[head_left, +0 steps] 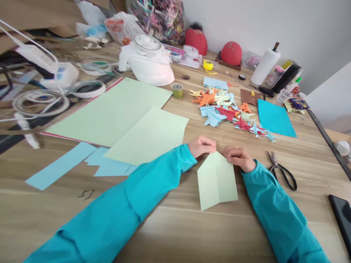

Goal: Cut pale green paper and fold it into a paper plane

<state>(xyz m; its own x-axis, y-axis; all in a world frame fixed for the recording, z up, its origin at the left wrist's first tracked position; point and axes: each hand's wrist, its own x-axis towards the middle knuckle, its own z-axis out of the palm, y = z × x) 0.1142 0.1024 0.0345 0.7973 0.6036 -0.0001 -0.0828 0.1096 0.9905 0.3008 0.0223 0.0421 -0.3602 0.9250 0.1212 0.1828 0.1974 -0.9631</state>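
A small sheet of pale green paper (217,182) hangs between my hands, creased down its middle and slanting to a point at the top. My left hand (202,146) pinches it near that point. The fingers of my right hand (239,157) are closed on its upper right edge. Larger pale green sheets (149,138) lie to the left, over cut pieces of light blue paper (61,166). Beyond my hands spreads a pile of folded paper figures (215,116) in blue, orange, red and pale green.
Black-handled scissors (282,171) lie right of my right hand, near a phone (341,215) at the edge. A turquoise sheet (276,118) and a spool (177,90) lie farther back. Coiled cables (41,102) and a white cloth bundle (148,64) occupy the back left.
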